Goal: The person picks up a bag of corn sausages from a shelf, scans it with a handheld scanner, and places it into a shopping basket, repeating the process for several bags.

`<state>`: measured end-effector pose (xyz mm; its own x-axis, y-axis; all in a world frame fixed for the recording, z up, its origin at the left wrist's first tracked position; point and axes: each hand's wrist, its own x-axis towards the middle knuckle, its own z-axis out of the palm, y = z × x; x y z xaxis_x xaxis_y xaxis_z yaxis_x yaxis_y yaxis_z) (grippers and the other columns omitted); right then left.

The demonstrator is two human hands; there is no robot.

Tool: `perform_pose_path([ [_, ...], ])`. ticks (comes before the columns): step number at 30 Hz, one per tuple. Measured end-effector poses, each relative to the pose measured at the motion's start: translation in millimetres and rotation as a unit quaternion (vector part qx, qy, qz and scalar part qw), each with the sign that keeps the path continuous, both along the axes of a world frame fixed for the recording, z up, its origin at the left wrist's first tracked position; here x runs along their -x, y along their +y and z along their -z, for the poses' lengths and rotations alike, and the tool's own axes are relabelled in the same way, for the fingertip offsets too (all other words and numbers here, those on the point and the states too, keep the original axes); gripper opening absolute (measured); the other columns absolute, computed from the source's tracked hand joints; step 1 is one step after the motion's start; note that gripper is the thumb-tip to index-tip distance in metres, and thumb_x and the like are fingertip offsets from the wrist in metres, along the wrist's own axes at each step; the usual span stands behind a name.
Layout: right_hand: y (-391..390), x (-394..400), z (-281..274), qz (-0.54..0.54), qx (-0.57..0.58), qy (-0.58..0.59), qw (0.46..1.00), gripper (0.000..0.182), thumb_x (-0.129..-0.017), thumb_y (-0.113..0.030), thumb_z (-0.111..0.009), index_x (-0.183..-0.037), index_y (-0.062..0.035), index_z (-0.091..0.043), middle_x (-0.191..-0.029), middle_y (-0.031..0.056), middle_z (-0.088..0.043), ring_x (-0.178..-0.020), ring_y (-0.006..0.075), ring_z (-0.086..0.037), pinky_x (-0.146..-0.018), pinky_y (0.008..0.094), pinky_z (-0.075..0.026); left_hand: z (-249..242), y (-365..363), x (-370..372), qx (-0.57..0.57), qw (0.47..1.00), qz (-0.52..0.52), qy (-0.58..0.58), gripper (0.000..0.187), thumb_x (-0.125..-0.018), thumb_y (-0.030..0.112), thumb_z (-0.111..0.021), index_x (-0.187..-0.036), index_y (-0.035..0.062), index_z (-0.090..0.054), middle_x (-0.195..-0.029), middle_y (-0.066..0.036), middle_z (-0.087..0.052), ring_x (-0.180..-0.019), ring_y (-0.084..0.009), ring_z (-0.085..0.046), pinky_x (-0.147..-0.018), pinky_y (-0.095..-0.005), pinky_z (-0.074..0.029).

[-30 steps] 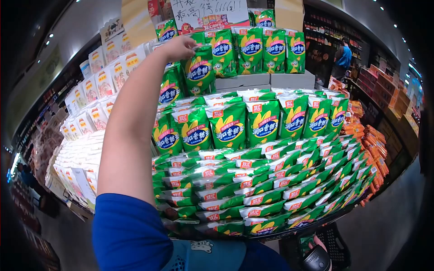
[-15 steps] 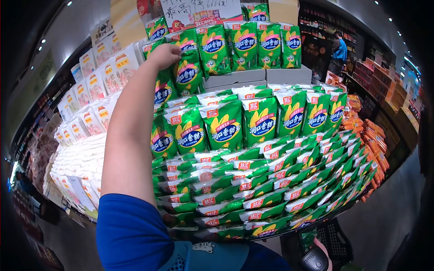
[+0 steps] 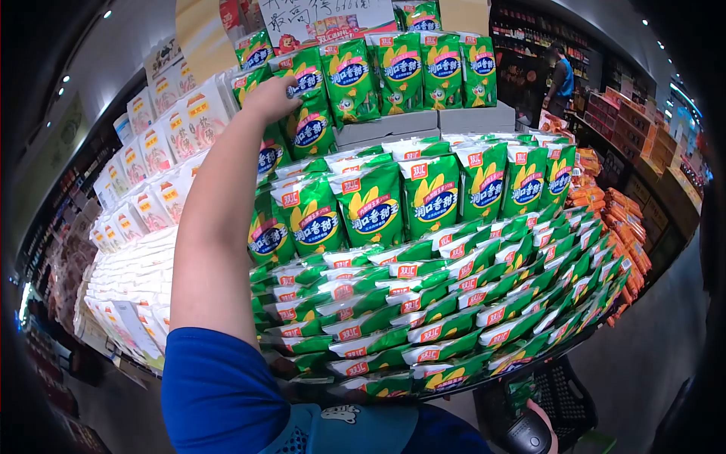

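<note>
My left hand (image 3: 271, 101) reaches up to the back left of the display, its fingers curled against the upper part of a green sausage bag (image 3: 305, 83). The fingertips are partly hidden. Just below hangs another green bag (image 3: 311, 130), tilted, with a blue oval label. At the bottom right, only a strip of my right hand (image 3: 542, 421) shows, next to a rounded black object (image 3: 527, 434) and beside a black basket (image 3: 581, 387). Its fingers are hidden. A green packet (image 3: 520, 390) lies by the basket.
Green bags (image 3: 368, 208) stand in upright rows above stacked layers (image 3: 412, 333). White packets (image 3: 155, 151) fill the left side, orange packs (image 3: 624, 227) the right. Grey boxes (image 3: 476, 119) support the back row beneath a handwritten sign (image 3: 325, 19). A person in a blue vest (image 3: 563, 77) stands farther back.
My left hand has shifted slightly down, and the bags beside it sit a little lower. The view has drifted slightly. My right hand stays near the basket.
</note>
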<state>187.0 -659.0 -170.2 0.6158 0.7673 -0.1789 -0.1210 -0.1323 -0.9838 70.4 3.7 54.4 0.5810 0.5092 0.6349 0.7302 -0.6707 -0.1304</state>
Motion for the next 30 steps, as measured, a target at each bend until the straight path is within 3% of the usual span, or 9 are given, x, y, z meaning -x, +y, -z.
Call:
perform_pose_path([
  [3, -4.1, -0.2, 1.7, -0.001, 0.013, -0.003, 1.0, 0.069, -0.075, -0.003, -0.071, -0.137, 0.0, -0.04, -0.119, 0.0103, -0.056, -0.103, 0.0165, -0.056, -0.091, 0.0286, -0.044, 3.8, -23.0, 1.9, -0.18, 0.983, 0.036, -0.001, 0.034, -0.078, 0.024, -0.065, -0.109, 0.0139, -0.06, -0.104, -0.009, -0.061, -0.099, -0.027, -0.059, -0.083, -0.0406, -0.048],
  [6, -4.4, 2.3, 0.3, 0.006, 0.011, -0.007, 1.0, 0.068, -0.075, -0.002, -0.071, -0.136, 0.0005, -0.04, -0.122, 0.011, -0.055, -0.106, 0.0173, -0.055, -0.093, 0.0291, -0.043, 12.8, -31.2, -1.4, -0.177, 0.98, 0.066, 0.055, 0.027, -0.075, 0.02, -0.065, -0.101, 0.012, -0.06, -0.095, -0.009, -0.06, -0.096, -0.0278, -0.057, -0.081, -0.04, -0.047],
  [10, -7.0, 2.3, 3.2, 0.005, -0.005, -0.007, 1.0, 0.068, -0.075, 0.0, -0.07, -0.136, 0.001, -0.041, -0.125, 0.0119, -0.053, -0.109, 0.0179, -0.054, -0.095, 0.0298, -0.042, 24.2, -37.9, -5.9, -0.323, 0.936, 0.125, 0.058, 0.013, -0.074, 0.012, -0.061, -0.087, 0.0076, -0.059, -0.088, -0.009, -0.058, -0.087, -0.0296, -0.057, -0.076, -0.0424, -0.048],
  [13, -7.4, 4.2, -0.2, 0.0, -0.014, -0.009, 1.0, 0.068, -0.074, 0.001, -0.07, -0.136, 0.0011, -0.041, -0.129, 0.0126, -0.051, -0.111, 0.0185, -0.053, -0.096, 0.0302, -0.041, 27.8, -36.9, -10.7, -0.202, 0.965, 0.13, 0.108, 0.012, -0.075, 0.012, -0.059, -0.086, 0.008, -0.06, -0.087, -0.011, -0.058, -0.086, -0.0308, -0.058, -0.074, -0.0443, -0.048],
  [14, -7.0, 4.8, -2.0, -0.002, -0.016, -0.004, 1.0, 0.068, -0.074, 0.002, -0.07, -0.136, 0.0012, -0.041, -0.13, 0.0128, -0.051, -0.112, 0.0187, -0.052, -0.096, 0.0304, -0.041, 29.3, -40.1, -14.4, -0.105, 0.979, 0.11, 0.133, 0.012, -0.078, 0.012, -0.056, -0.089, 0.0085, -0.06, -0.086, -0.013, -0.061, -0.086, -0.0324, -0.06, -0.073, -0.0455, -0.049],
  [18, -5.7, 7.1, -5.1, -0.001, -0.009, -0.01, 1.0, 0.07, -0.074, 0.002, -0.07, -0.136, 0.0012, -0.04, -0.13, 0.0129, -0.05, -0.113, 0.0193, -0.052, -0.097, 0.0308, -0.04, 41.3, -43.7, -23.7, 0.036, 0.979, 0.031, 0.197, 0.015, -0.08, 0.012, -0.053, -0.091, 0.0078, -0.063, -0.09, -0.017, -0.065, -0.087, -0.0341, -0.063, -0.074, -0.0451, -0.05],
  [30, -13.6, 10.1, 0.3, 0.01, -0.004, 0.009, 1.0, 0.07, -0.073, -0.001, -0.071, -0.136, 0.0013, -0.04, -0.126, 0.0127, -0.053, -0.11, 0.0186, -0.053, -0.095, 0.0315, -0.042, 63.5, -14.4, -31.3, 0.114, 0.968, -0.001, 0.223, 0.019, -0.074, 0.007, -0.055, -0.089, 0.0104, -0.066, -0.093, -0.013, -0.066, -0.091, -0.0299, -0.063, -0.077, -0.041, -0.05],
])
